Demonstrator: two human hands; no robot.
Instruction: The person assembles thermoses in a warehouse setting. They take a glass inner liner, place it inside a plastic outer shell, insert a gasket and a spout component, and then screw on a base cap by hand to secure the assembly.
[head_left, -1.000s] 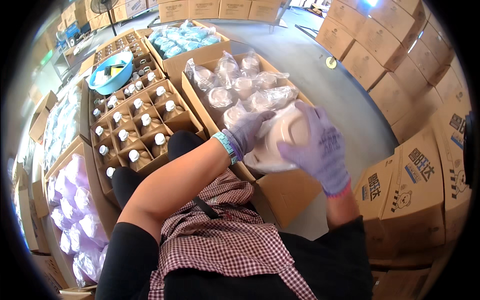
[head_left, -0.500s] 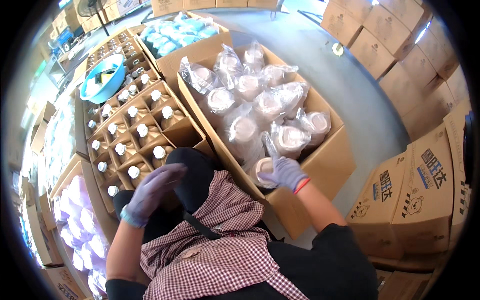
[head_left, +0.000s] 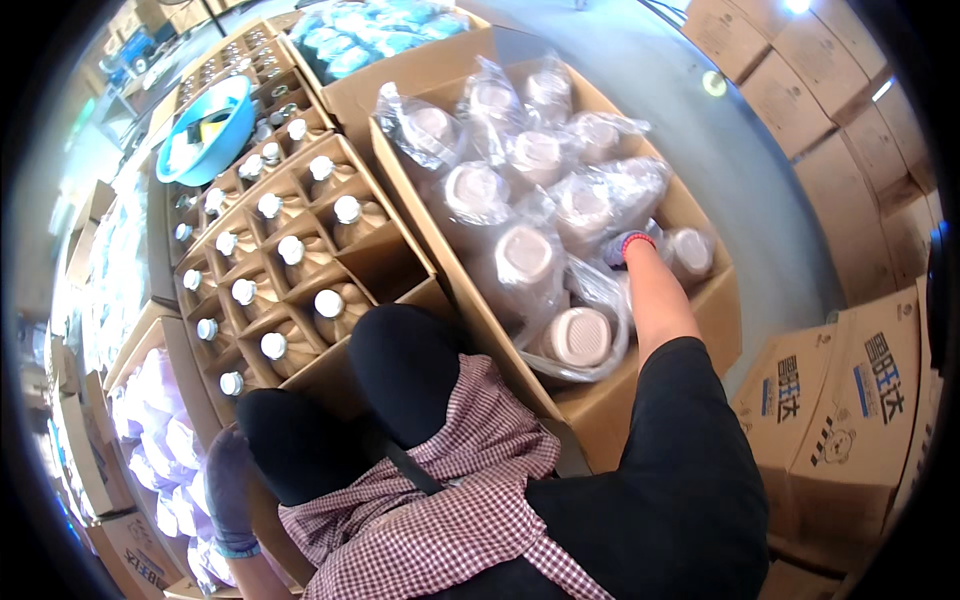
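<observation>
My right hand [head_left: 618, 250], in a grey-purple glove with a red band at the wrist, reaches down among clear plastic bags in the large cardboard box [head_left: 400, 215]. Its fingers are hidden there. Stacks of pale pink, round, ridged pieces fill these bags. One such stack [head_left: 578, 337] lies at the near end, with loose plastic around it. My left hand [head_left: 228, 495], gloved too, hangs low at the left beside my knee. Its fingers look stretched out along a carton's edge, and nothing shows in them.
To the left stands a divided carton of brown bottles with white caps [head_left: 291, 250]. A blue basin [head_left: 240, 112] rests on the rows behind. Purple packs [head_left: 160, 430] fill a box at far left, blue packs [head_left: 370, 35] one at the back. Cartons [head_left: 850, 400] are stacked at right.
My right hand has gone from the nearest bagged stack deeper into the box, farther right. My left hand has dropped down and left from above my knee. The view has shifted slightly.
</observation>
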